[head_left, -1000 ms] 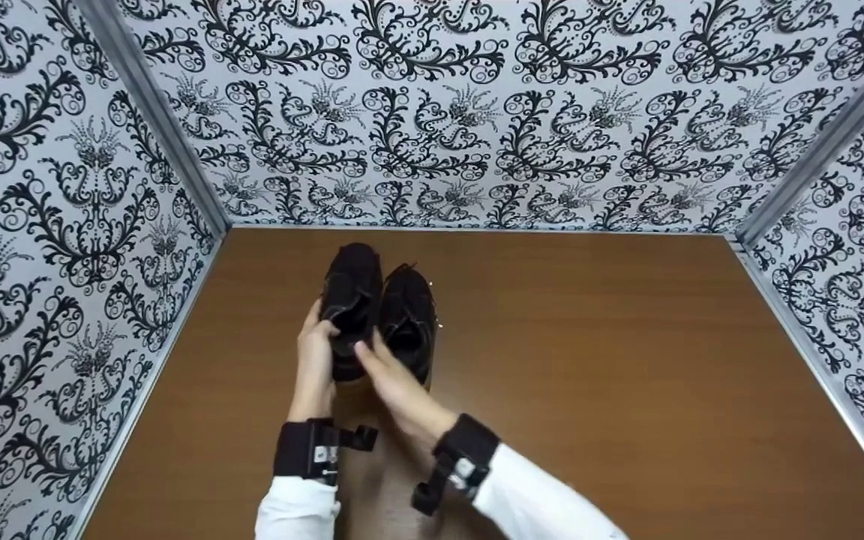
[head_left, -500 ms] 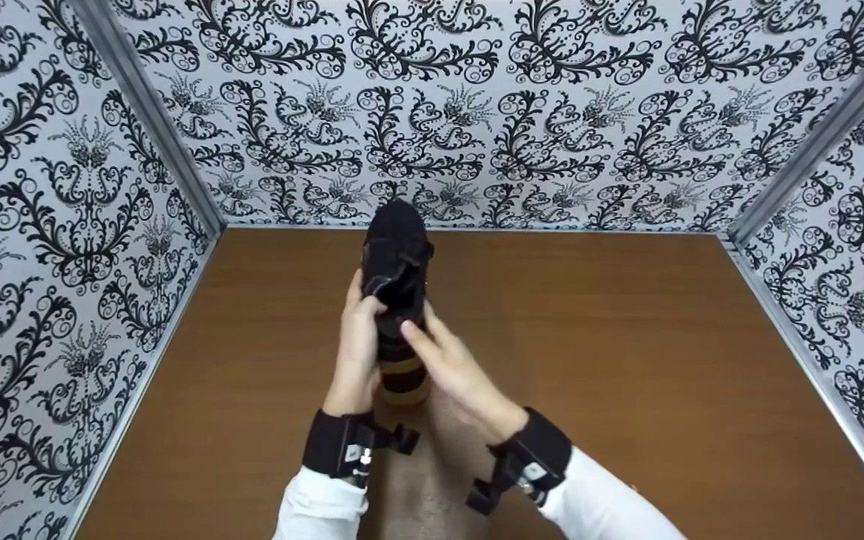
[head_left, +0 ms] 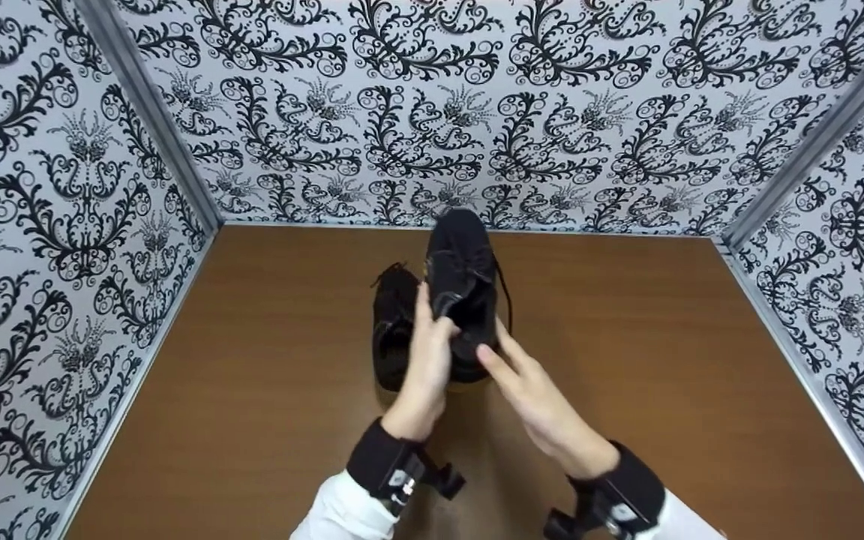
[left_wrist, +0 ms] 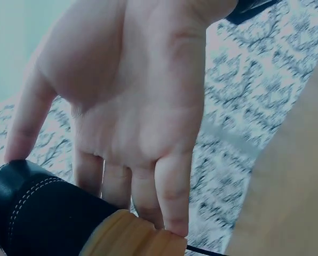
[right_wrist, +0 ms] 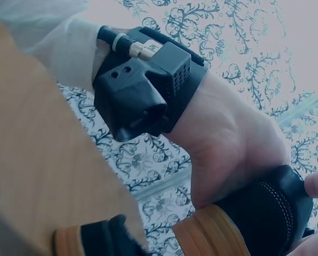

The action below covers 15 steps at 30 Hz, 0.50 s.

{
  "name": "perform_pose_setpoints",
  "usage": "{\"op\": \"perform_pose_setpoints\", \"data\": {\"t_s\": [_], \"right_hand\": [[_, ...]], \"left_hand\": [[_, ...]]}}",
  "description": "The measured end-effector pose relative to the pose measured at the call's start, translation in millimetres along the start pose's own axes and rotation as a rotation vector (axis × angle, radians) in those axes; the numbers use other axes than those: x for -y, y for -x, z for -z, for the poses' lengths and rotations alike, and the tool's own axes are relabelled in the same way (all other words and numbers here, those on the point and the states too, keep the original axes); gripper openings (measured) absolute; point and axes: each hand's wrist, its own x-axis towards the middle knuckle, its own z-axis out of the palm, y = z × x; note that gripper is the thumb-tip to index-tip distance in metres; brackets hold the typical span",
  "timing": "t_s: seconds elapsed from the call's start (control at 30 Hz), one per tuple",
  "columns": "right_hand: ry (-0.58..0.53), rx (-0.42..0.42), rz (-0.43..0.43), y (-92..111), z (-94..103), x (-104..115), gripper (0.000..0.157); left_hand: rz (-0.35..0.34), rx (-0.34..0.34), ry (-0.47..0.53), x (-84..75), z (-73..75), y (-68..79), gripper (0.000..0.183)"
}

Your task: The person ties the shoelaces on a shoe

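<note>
A black lace-up shoe (head_left: 462,251) with a tan sole is held up, toe pointing away. My left hand (head_left: 430,356) grips its left side, thumb at the opening. My right hand (head_left: 541,394) holds the heel from the right. In the left wrist view the right hand's thumb presses the heel's collar, its fingers (left_wrist: 172,186) reaching down to the tan sole (left_wrist: 135,234). A matching black shoe (head_left: 394,307) stands on the table, just left of the held one and partly hidden by my left hand.
The brown wooden table (head_left: 627,337) extends on both sides of the shoes. Walls patterned in black and white (head_left: 552,112) enclose it at the back and sides, with grey metal strips (head_left: 154,120) in the corners. Both wrists wear black camera straps (head_left: 619,491).
Both hands have carried the held shoe rightward, from left of the other shoe, over it, to its right side. The second shoe has stayed on the table and is visible again.
</note>
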Motion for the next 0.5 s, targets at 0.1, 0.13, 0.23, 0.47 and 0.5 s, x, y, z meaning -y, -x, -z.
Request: {"op": "perform_pose_setpoints", "data": {"t_s": [0.1,0.13,0.23,0.47,0.5], "right_hand": [[-0.041,0.018,-0.042,12.3,8.9,-8.9,0.061],[-0.051,0.022,-0.055,16.2,11.3,-11.9,0.061],[-0.071,0.023,-0.087,26.2,17.0,-20.3,0.063],[-0.078,-0.005,-0.104,46.4,22.1,-33.0,0.062],[-0.069,-0.017,-0.1,49.4,21.7,-34.6,0.061]], "left_hand": [[0.021,0.027,-0.025,11.5,-7.3,7.1,0.08],[0.034,0.039,-0.035,15.2,-9.0,9.8,0.08],[0.064,0.056,-0.069,25.7,-13.2,17.9,0.078],[0.058,0.032,-0.092,44.1,-23.7,36.6,0.079],[0.054,0.03,-0.094,46.1,-24.5,39.9,0.078]]}}
